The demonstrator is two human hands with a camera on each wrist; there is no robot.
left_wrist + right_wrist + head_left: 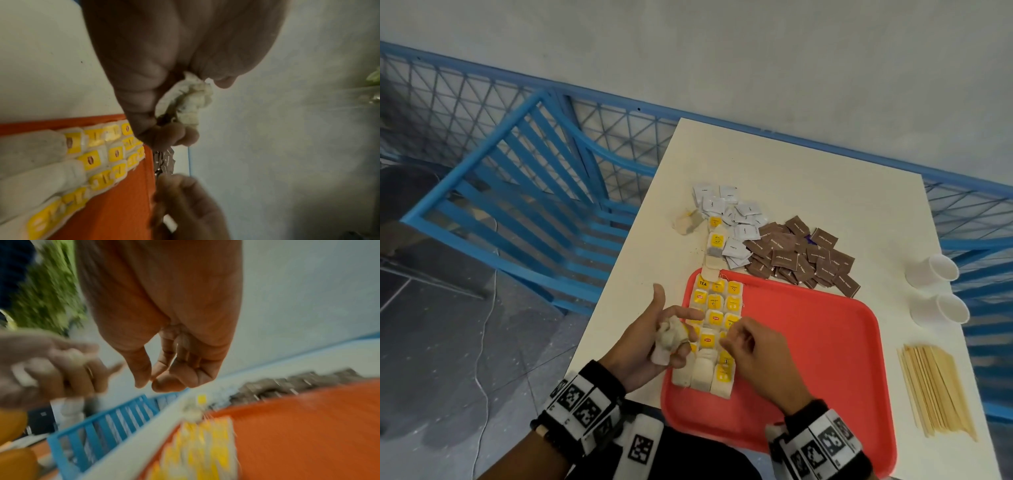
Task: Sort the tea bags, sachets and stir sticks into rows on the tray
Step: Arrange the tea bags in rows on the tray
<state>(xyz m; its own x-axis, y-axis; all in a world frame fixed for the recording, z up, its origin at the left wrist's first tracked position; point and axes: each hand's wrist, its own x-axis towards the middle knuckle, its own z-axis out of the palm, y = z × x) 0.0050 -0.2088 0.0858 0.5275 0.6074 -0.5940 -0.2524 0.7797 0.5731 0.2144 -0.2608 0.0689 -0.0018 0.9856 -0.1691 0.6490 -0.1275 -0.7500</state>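
A red tray (808, 342) lies on the white table (774, 161). Tea bags with yellow tags (717, 318) fill rows along its left side. My left hand (674, 330) hovers at the tray's left edge and grips a crumpled bunch of tea bags (669, 339), the same bunch of tea bags (189, 100) showing in the wrist view. My right hand (732, 334) is over the rows with fingers curled. Its thumb and forefinger (141, 379) nearly meet; whether something thin is pinched I cannot tell.
Beyond the tray lie loose tea bags (715, 243), a heap of white sachets (736, 219) and a heap of brown sachets (801, 257). Wooden stir sticks (935, 390) lie at the right edge, two paper cups (935, 270) above them. A blue chair (524, 205) stands left.
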